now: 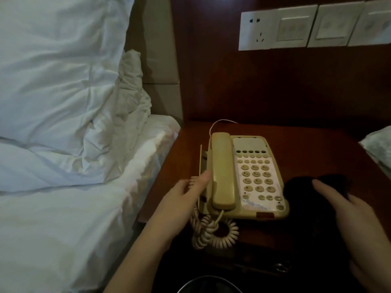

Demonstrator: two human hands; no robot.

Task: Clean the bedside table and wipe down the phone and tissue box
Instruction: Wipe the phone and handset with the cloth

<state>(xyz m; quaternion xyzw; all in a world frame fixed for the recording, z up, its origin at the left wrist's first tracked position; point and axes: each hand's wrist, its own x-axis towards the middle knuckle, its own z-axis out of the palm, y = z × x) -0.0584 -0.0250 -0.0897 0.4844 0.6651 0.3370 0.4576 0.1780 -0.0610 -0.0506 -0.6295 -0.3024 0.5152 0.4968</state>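
The cream phone [247, 176] sits in the centre of the frame on the dark wooden bedside table [313, 149], its handset in the cradle and its coiled cord [213, 231] bunched at the lower edge of the base. The left hand [186, 199], lower centre, reaches to the phone's left side with fingers extended, touching or nearly touching the handset; I cannot tell whether it grips anything. The right hand [347, 212], lower right, grips a dark cloth [304, 189] just beside the phone's right edge. No tissue box appears in the frame. The work looks to be at an early stage: the phone wipe seems about to start or barely begun, while the tabletop and the tissue box are apparently left to do.
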